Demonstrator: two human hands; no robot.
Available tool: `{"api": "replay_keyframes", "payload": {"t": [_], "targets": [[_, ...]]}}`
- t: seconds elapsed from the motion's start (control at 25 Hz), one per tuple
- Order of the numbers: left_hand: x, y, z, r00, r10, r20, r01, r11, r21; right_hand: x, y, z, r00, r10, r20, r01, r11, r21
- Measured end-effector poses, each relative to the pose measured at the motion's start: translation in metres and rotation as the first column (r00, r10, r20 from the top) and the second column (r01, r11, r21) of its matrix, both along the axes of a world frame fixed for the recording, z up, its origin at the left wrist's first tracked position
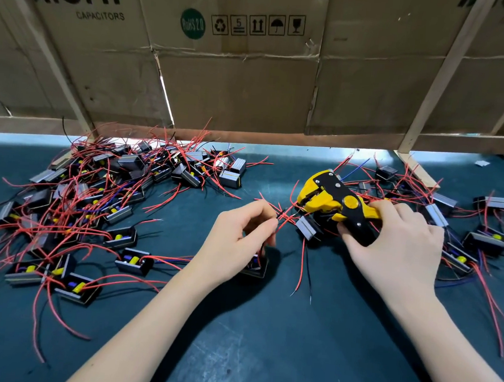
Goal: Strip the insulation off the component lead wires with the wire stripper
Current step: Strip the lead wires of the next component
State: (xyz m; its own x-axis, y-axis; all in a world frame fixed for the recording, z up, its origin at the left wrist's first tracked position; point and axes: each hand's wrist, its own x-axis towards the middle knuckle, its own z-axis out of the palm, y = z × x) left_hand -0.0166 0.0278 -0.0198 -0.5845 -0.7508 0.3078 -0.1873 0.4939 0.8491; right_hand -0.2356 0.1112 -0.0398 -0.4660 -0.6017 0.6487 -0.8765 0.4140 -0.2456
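Observation:
My right hand [398, 249] grips the handles of the yellow and black wire stripper [335, 202], whose jaws point left. My left hand [237, 238] pinches red and black lead wires [283, 216] between thumb and fingertips, just left of the stripper's jaws. A small black component [258, 266] hangs under my left hand, half hidden by the palm. Another grey-faced component [308, 227] lies below the stripper's jaws, with red and black leads trailing toward me.
A big tangled pile of black components with red wires [91, 204] covers the left of the dark green mat [261, 344]. A smaller scatter of components [467, 228] lies on the right. A cardboard wall [255, 69] on wooden posts closes the back.

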Motion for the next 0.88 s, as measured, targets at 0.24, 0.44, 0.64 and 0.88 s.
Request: {"api": "replay_keyframes", "payload": {"t": [0.24, 0.44, 0.64, 0.88], "targets": [[-0.002, -0.003, -0.008, 1.0, -0.014, -0.001, 0.014, 0.998, 0.067, 0.007, -0.002, -0.003, 0.987, 0.016, -0.163, -0.017, 1.0, -0.003], [-0.003, -0.005, -0.012, 1.0, -0.019, 0.016, 0.017, 0.994, 0.106, 0.011, -0.003, -0.003, 0.978, 0.059, -0.2, -0.064, 0.998, -0.017], [-0.003, -0.005, -0.014, 0.999, -0.02, 0.031, 0.017, 0.994, 0.106, 0.008, -0.003, -0.003, 0.984, 0.049, -0.171, -0.051, 0.999, -0.006], [-0.001, -0.005, -0.01, 0.992, -0.13, 0.008, 0.127, 0.981, 0.145, -0.003, -0.002, -0.002, 0.997, -0.036, -0.074, 0.039, 0.999, 0.038]]}}
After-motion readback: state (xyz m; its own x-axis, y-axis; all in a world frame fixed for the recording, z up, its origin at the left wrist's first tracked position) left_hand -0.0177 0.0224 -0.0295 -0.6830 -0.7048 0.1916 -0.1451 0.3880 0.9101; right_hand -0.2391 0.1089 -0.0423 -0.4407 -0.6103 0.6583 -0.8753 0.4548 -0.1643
